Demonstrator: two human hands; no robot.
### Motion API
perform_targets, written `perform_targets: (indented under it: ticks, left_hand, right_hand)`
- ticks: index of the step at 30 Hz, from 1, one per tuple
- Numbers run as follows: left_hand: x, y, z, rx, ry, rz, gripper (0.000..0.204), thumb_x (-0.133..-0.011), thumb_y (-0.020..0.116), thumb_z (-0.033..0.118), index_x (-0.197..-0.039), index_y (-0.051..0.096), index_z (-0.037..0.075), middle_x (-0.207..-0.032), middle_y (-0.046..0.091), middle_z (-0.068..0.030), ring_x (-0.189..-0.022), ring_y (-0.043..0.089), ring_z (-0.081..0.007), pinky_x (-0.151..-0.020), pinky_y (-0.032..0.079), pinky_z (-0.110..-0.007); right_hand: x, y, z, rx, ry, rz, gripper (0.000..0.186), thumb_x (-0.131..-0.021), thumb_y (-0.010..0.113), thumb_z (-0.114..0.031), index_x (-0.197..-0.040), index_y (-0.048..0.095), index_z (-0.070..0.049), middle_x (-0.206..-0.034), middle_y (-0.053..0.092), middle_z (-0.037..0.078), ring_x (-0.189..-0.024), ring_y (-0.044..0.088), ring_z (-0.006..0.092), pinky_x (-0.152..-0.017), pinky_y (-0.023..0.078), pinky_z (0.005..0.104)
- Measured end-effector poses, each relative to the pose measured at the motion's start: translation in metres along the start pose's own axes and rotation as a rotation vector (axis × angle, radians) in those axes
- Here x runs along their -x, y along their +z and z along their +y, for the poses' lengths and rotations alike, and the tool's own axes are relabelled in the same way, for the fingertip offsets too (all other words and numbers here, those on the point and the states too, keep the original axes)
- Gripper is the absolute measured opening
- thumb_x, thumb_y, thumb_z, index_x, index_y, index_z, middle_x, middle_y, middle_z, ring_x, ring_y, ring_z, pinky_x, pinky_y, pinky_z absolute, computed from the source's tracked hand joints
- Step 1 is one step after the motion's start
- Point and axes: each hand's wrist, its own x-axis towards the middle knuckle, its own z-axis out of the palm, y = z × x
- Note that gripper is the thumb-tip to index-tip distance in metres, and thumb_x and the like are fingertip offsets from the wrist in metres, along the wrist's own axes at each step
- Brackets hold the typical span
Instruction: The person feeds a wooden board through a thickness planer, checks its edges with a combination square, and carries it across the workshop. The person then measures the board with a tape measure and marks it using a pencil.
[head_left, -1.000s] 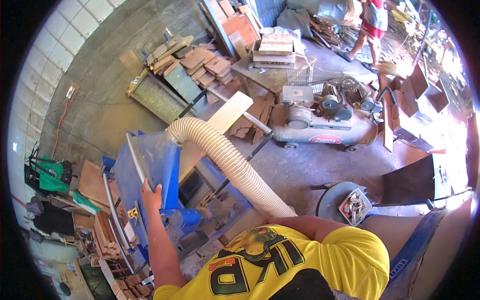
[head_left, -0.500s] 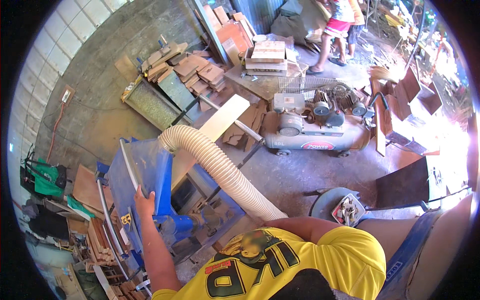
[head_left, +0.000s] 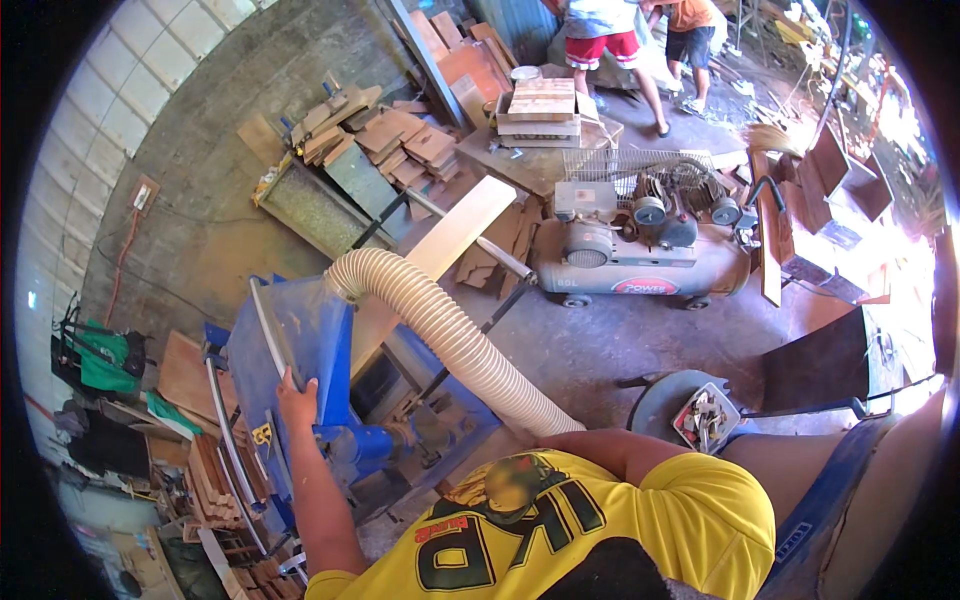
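Note:
My left hand (head_left: 298, 402) rests on the top edge of a blue planer (head_left: 290, 325), beside its long metal bar (head_left: 272, 325). Its index finger and thumb are apart, and it does not grip anything I can see. A pale wooden board (head_left: 462, 228) sticks out of the planer's far side, over a metal roller (head_left: 506, 260). Across the machine curves a ribbed cream dust hose (head_left: 450, 340). My right forearm (head_left: 620, 450) reaches in toward the hose's lower end; the hand itself is hidden behind my yellow shirt.
A grey air compressor (head_left: 640, 255) stands right of the board. Stacked wood pieces (head_left: 395, 145) lie beyond the planer, and more boards (head_left: 210, 485) are piled at left. A round grey drum top (head_left: 660, 405) holds a tray (head_left: 708, 418). Two people (head_left: 600, 45) stand at the back.
The board reaches slightly farther out from the planer. My left hand stays at the same edge. The people at the back have shifted and turned, and the view has moved a little.

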Motion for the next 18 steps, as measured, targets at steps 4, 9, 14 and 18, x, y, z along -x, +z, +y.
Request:
perform_targets:
  ticks: [4,9,14,18]
  left_hand:
    - [0.005,-0.006,0.011,0.055,-0.029,-0.045,0.069,-0.079,0.068,0.034,-0.14,0.041,0.015,-0.135,0.042,-0.0251,-0.121,0.046,-0.0415,-0.099,0.041,-0.047]
    - [0.004,-0.005,0.006,0.08,-0.051,-0.048,0.069,-0.079,0.068,0.034,-0.139,0.041,0.014,-0.136,0.042,-0.0247,-0.121,0.045,-0.0414,-0.099,0.041,-0.047]
    - [-0.001,-0.001,0.003,0.005,0.025,-0.039,0.07,-0.078,0.068,0.036,-0.139,0.042,0.013,-0.131,0.046,-0.029,-0.125,0.042,-0.0419,-0.1,0.04,-0.047]
    - [-0.003,-0.002,0.016,-0.024,0.009,-0.069,0.068,-0.078,0.068,0.038,-0.136,0.046,0.011,-0.13,0.046,-0.0315,-0.125,0.042,-0.0432,-0.1,0.04,-0.046]
  right_hand:
    - [0.001,0.007,0.006,-0.025,0.008,-0.014,0.039,-0.082,0.059,-0.042,-0.101,0.069,-0.011,-0.097,0.068,0.014,-0.084,0.065,0.0297,-0.078,0.049,0.0431]
    - [0.0,0.008,0.012,-0.035,0.008,-0.042,0.04,-0.081,0.06,-0.043,-0.102,0.069,-0.01,-0.097,0.068,0.014,-0.085,0.066,0.0296,-0.079,0.05,0.0429]
    - [-0.001,0.016,0.015,-0.033,-0.003,-0.107,0.041,-0.081,0.06,-0.044,-0.102,0.069,-0.01,-0.098,0.068,0.014,-0.085,0.066,0.0296,-0.079,0.05,0.0427]
    - [-0.018,0.037,0.048,-0.029,0.003,-0.155,0.042,-0.081,0.061,-0.045,-0.103,0.069,-0.01,-0.098,0.068,0.015,-0.085,0.066,0.0295,-0.079,0.05,0.0425]
